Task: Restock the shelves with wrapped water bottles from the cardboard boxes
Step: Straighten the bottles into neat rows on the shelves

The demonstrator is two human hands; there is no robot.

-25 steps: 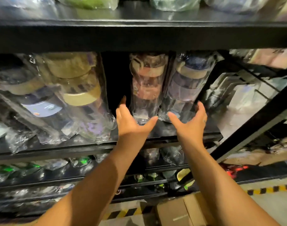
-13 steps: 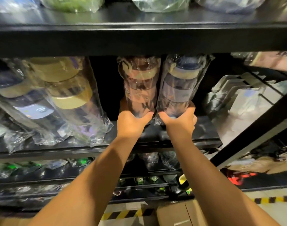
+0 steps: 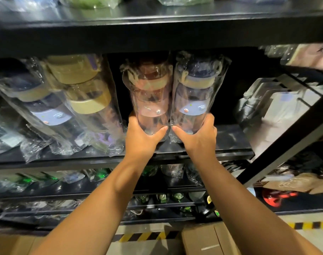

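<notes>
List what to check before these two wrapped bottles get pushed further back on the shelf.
1. Left hand grips the pink bottle near its base: ok.
2. Right hand grips the blue bottle near its base: ok.
3. Both bottles upright and side by side: ok.
4. Clearance under the upper shelf: cannot tell, the wrapped tops sit close beneath it.
5. Room behind the bottles on the shelf: cannot tell, too dark.
6. Neighbouring bottles to the left stand straight: not ok, they lean.
</notes>
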